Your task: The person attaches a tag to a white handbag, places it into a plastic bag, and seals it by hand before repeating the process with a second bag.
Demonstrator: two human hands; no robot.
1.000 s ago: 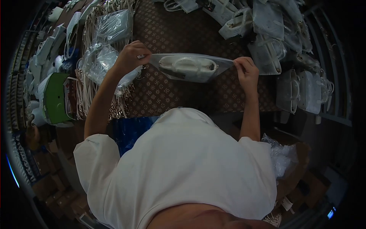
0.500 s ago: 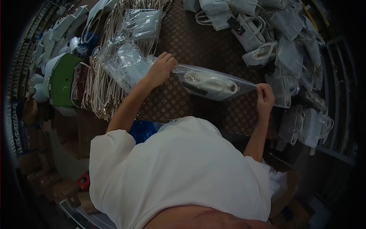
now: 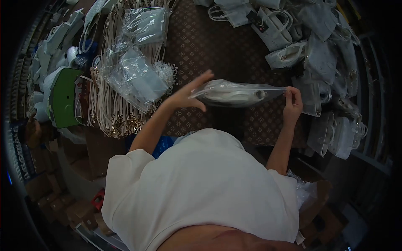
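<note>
A clear plastic bag with a white handbag inside is held up over the brown patterned table cover. My right hand pinches the plastic at its right corner. At the opposite end, my left hand is open, thumb and fingers spread apart around the left edge of the plastic. The handbag's handles and a bit of metal hardware show through the film.
Left of my hands lies a heap of pale straps with metal clasps, topped by clear plastic packets. A green-sided box stands farther left. Many white handbags, some in plastic, pile up on the right. The patterned cover lies between.
My left hand has let go of the plastic's upper left corner, moved slightly lower and spread its fingers. The bag has levelled out. My right hand keeps its pinch.
</note>
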